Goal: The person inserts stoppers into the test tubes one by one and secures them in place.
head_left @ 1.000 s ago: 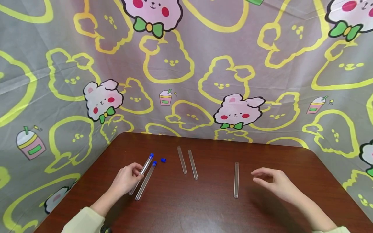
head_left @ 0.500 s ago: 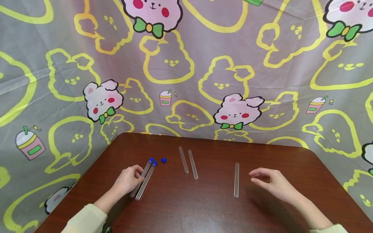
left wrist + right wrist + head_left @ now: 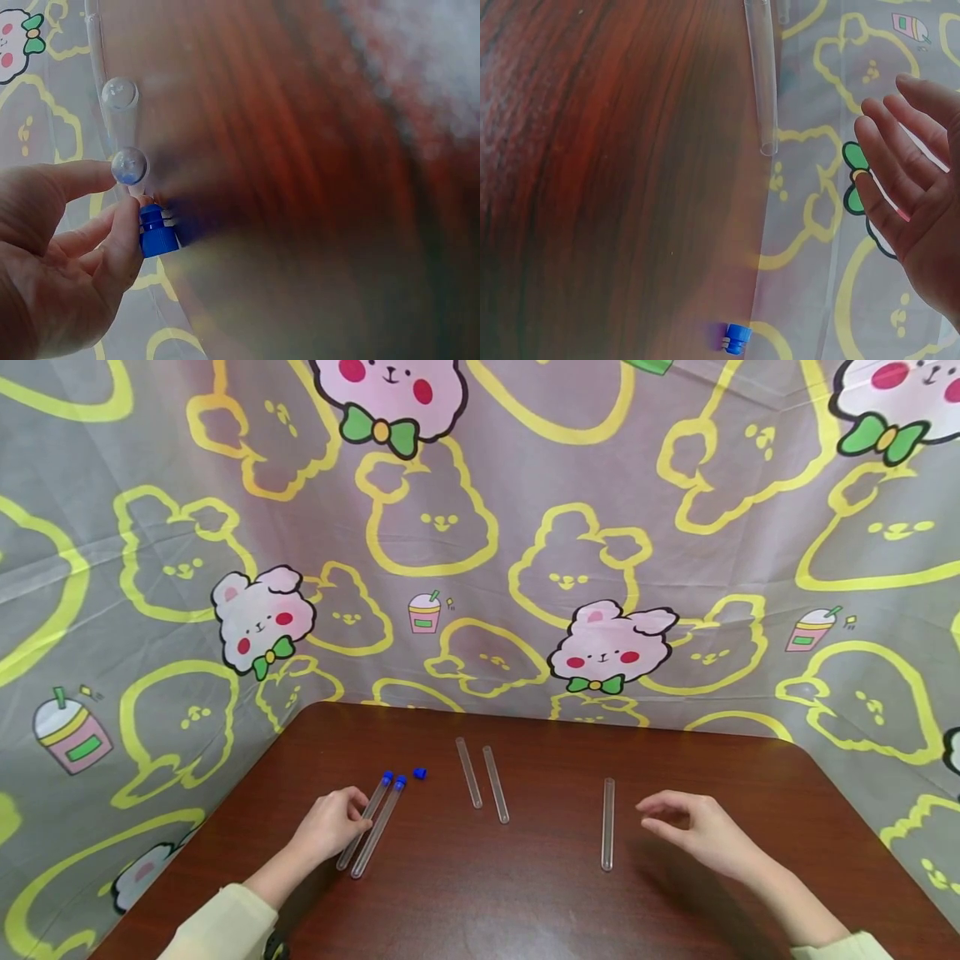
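Note:
My left hand (image 3: 330,827) pinches a clear test tube (image 3: 377,802) with a blue cap, low over the left side of the table. Right beside it lies a second blue-capped test tube (image 3: 380,831), nearly parallel. In the left wrist view, a blue cap (image 3: 159,234) shows at the fingertips of the left hand (image 3: 67,262). My right hand (image 3: 701,831) hovers with relaxed fingers, holding nothing. Nearest to it is an uncapped test tube (image 3: 608,822), lying on the table to its left.
Two more uncapped test tubes (image 3: 468,772) lie side by side at the back middle of the brown table (image 3: 525,893). A loose blue cap (image 3: 420,773) sits behind the capped tubes. Patterned fabric (image 3: 465,543) hangs around the table's back and sides.
The tube in my left hand has come down from a raised tilt to lie alongside the other capped one. My right hand has drifted slightly left.

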A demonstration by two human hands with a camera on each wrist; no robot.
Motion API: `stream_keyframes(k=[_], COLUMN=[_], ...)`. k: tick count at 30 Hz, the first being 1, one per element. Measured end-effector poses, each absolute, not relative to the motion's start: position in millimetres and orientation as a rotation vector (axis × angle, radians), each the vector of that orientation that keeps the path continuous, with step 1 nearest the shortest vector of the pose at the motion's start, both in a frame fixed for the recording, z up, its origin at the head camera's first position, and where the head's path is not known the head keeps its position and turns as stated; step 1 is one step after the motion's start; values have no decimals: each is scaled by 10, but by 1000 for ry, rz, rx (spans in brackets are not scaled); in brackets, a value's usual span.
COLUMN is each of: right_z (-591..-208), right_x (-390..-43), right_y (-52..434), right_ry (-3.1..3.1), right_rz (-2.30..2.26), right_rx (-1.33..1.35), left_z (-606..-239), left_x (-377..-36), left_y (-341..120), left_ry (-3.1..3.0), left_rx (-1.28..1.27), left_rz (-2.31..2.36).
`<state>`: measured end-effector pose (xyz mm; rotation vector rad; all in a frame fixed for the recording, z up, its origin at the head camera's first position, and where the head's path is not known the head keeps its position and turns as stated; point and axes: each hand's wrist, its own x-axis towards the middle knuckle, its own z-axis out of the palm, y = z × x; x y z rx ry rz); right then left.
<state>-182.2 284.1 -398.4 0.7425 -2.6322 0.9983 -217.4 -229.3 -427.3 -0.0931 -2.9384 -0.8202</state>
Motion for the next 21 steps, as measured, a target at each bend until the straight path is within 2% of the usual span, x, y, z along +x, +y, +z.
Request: stream_keyframes(k=[21], right_z=[-4030], right_x=[-1945], right_y=[2769], right_ry=[-2642], right_rz=[975], right_rx=[780], left_z=[-4274], left_x=[-2147], left_y=[-2331], left_ry=[-2916], left_rx=[-141], left_rz=[-849])
